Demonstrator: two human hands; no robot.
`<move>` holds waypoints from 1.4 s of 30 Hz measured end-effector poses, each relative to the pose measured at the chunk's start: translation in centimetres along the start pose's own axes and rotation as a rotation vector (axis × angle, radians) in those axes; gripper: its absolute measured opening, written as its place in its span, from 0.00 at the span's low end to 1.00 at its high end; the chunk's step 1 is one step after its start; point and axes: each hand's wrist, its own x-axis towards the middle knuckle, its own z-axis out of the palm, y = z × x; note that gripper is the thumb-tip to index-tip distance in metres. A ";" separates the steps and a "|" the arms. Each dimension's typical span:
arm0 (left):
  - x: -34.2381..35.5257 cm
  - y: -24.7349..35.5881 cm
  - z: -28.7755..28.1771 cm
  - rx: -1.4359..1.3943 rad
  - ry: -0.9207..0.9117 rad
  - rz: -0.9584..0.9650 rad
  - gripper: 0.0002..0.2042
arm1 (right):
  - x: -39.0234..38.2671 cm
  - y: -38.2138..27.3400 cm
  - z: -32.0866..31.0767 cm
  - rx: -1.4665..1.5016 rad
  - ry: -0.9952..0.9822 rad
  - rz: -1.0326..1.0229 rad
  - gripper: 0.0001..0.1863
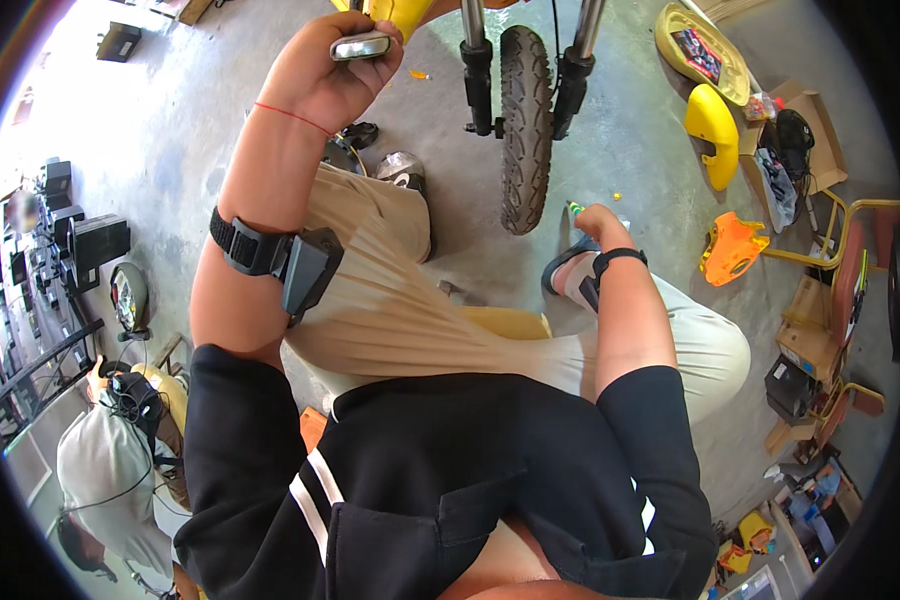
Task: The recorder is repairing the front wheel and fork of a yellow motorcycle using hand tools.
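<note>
My left hand (pixel 355 62) is raised at the upper middle, fingers closed around a silver-rimmed oblong object (pixel 360 45), against a yellow panel (pixel 402 12). Right of it an upright front wheel (pixel 525 130) hangs between two fork legs (pixel 475 70), dark at their lower ends. My right hand (pixel 598 222) is low beside my knee, closed on a small green-handled tool (pixel 576 210), partly hidden by the fingers. My legs, in light trousers, are bent beneath me on a low cushioned seat (pixel 500 322).
At right lie a yellow curved panel (pixel 710 135), a yellow tray (pixel 690 45), an orange part (pixel 732 250), open cardboard boxes (pixel 815 140) and folding chairs (pixel 850 235). Another person (pixel 105 470) works at lower left, beside a rack of dark parts (pixel 90 250) and a round lamp-like part (pixel 128 295).
</note>
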 end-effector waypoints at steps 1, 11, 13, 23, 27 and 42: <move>0.0 0.1 0.0 0.008 -0.042 0.026 0.08 | 0.4 0.1 1.2 -0.006 0.137 -0.050 0.20; 0.0 1.8 -0.8 0.034 -0.089 -0.092 0.06 | 1.0 -1.8 3.6 0.309 0.013 0.159 0.17; 0.2 1.7 -1.0 0.069 -0.032 -0.026 0.06 | 1.1 -2.4 3.8 0.510 0.027 0.184 0.16; 2.0 2.0 -1.2 0.060 -0.105 -0.107 0.09 | 1.5 -3.6 3.4 0.452 -0.046 0.101 0.18; 2.2 1.6 -0.6 0.053 -0.145 -0.154 0.09 | 1.7 -3.5 2.5 0.677 -0.014 0.137 0.19; 1.3 1.1 0.2 0.082 -0.063 -0.119 0.11 | 0.8 -4.5 2.4 0.149 0.077 -0.148 0.24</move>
